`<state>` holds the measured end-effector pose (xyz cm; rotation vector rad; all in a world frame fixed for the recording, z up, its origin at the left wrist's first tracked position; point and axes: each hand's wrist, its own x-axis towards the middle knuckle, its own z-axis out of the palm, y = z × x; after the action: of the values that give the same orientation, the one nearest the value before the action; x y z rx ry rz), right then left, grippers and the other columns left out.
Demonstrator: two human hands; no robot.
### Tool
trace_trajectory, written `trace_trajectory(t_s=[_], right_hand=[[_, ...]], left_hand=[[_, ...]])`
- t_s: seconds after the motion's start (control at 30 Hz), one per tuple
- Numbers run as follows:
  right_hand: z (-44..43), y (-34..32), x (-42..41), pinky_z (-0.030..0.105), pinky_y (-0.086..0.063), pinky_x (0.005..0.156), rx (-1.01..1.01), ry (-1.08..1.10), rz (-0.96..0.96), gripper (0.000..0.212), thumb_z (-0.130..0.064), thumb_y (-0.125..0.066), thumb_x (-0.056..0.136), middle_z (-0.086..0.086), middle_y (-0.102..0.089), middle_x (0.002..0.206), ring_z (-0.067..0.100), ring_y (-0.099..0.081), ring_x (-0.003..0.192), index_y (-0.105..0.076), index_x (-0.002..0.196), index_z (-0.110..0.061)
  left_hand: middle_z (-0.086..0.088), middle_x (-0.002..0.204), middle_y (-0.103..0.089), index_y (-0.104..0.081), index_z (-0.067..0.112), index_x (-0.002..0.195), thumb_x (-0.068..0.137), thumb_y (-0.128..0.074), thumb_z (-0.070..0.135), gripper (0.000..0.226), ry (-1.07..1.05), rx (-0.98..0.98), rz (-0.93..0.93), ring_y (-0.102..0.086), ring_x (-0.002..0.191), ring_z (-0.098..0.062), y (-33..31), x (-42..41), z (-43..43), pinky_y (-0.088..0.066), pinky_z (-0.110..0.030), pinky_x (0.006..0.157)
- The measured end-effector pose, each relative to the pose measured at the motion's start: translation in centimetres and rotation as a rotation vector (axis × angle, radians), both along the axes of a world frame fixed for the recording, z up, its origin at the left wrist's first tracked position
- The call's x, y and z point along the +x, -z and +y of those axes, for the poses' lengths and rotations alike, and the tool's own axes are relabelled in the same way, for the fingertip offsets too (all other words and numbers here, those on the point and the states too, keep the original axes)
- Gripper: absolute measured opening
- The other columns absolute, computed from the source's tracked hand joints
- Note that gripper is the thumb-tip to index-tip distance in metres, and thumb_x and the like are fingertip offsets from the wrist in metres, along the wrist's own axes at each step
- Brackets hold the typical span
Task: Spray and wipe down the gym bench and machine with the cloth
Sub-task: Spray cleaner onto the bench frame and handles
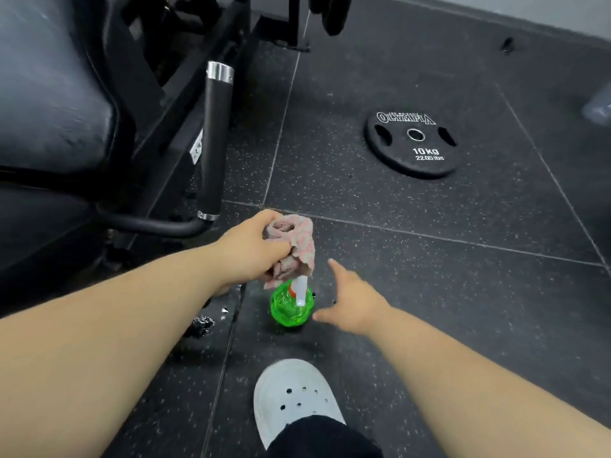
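My left hand (253, 247) grips a bunched pink cloth (292, 246), which hangs over the top of a green spray bottle (291, 307) standing on the dark rubber floor. The bottle's white trigger head shows just under the cloth. My right hand (352, 297) hovers open just right of the bottle, fingers spread, thumb near the bottle's side, holding nothing. The black padded gym bench (49, 94) and its machine frame with a black roller handle (213, 143) fill the upper left.
A black 10 kg weight plate (413, 143) lies flat on the floor at upper right. My white clog (294, 398) stands below the bottle. Small dark debris (201, 325) lies left of the bottle. A wall base runs along the top right.
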<state>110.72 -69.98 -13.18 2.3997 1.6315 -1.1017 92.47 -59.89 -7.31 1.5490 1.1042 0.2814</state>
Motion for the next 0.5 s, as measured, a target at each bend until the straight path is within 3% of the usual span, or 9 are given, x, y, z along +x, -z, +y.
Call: trace_trajectory(t_s=[0.03, 0.1, 0.2, 0.27, 0.37, 0.43, 0.5], right_hand=[[0.1, 1.0, -0.8, 0.041, -0.038, 0.110, -0.020, -0.063, 0.038, 0.119, -0.044, -0.081, 0.074, 0.007, -0.028, 0.159, 0.032, -0.038, 0.139, 0.000, 0.158, -0.026], [0.8, 2.5, -1.8, 0.042, -0.041, 0.107, 0.031, -0.121, 0.054, 0.126, -0.049, -0.086, 0.066, 0.000, -0.031, 0.157, 0.030, -0.041, 0.136, 0.000, 0.157, -0.031], [2.5, 3.9, -3.1, 0.037, -0.048, 0.093, 0.163, -0.100, 0.009, 0.109, -0.059, -0.081, 0.067, -0.004, -0.045, 0.142, 0.025, -0.053, 0.117, -0.024, 0.151, -0.020], [3.3, 4.0, -3.6, 0.035, -0.048, 0.087, 0.216, -0.040, 0.043, 0.107, -0.062, -0.077, 0.071, -0.006, -0.050, 0.130, 0.022, -0.055, 0.108, -0.022, 0.152, -0.018], [4.0, 4.4, -3.8, 0.034, -0.050, 0.082, 0.233, 0.051, 0.204, 0.101, -0.064, -0.074, 0.072, -0.011, -0.054, 0.097, 0.015, -0.056, 0.089, -0.018, 0.150, -0.032], [4.5, 4.7, -3.9, 0.033, -0.050, 0.081, 0.248, 0.097, 0.242, 0.093, -0.066, -0.069, 0.074, -0.013, -0.058, 0.090, 0.014, -0.059, 0.085, -0.018, 0.148, -0.041], [5.1, 4.5, -4.2, 0.034, -0.051, 0.082, 0.262, 0.127, 0.229, 0.079, -0.059, -0.066, 0.082, -0.012, -0.064, 0.087, 0.015, -0.063, 0.088, -0.024, 0.145, -0.038]], left_hand=[[0.002, 0.066, -0.063, -0.062, 0.030, 0.095, 0.081, -0.055, 0.018, 0.020, -0.016, 0.002, 0.001, -0.058, 0.058, -0.016, 0.3, -0.2, 0.1, -0.045, -0.024, 0.050], [0.004, 0.065, -0.064, -0.065, 0.028, 0.093, 0.087, -0.053, 0.014, 0.019, -0.039, 0.024, 0.032, -0.058, 0.056, -0.012, 0.6, -0.8, 0.3, -0.046, -0.022, 0.048], [0.004, 0.074, -0.070, -0.068, 0.034, 0.088, 0.082, -0.056, 0.023, 0.016, -0.075, 0.006, 0.089, -0.067, 0.071, -0.018, 1.3, -2.4, 0.8, -0.060, -0.033, 0.066], [0.007, 0.074, -0.071, -0.067, 0.038, 0.086, 0.074, -0.057, 0.031, 0.018, -0.073, -0.014, 0.119, -0.069, 0.078, -0.020, 1.5, -3.2, 1.1, -0.060, -0.039, 0.075], [0.008, 0.070, -0.068, -0.068, 0.031, 0.091, 0.084, -0.057, 0.019, 0.018, -0.080, -0.083, 0.104, -0.064, 0.067, -0.015, 1.7, -4.5, 1.8, -0.055, -0.031, 0.063], [0.011, 0.067, -0.066, -0.068, 0.030, 0.090, 0.086, -0.055, 0.019, 0.018, -0.094, -0.098, 0.128, -0.060, 0.066, -0.012, 1.6, -5.3, 2.3, -0.049, -0.027, 0.061], [0.011, 0.070, -0.067, -0.068, 0.032, 0.085, 0.085, -0.055, 0.023, 0.016, -0.126, -0.099, 0.172, -0.059, 0.071, -0.012, 1.7, -5.9, 2.7, -0.047, -0.027, 0.066]])
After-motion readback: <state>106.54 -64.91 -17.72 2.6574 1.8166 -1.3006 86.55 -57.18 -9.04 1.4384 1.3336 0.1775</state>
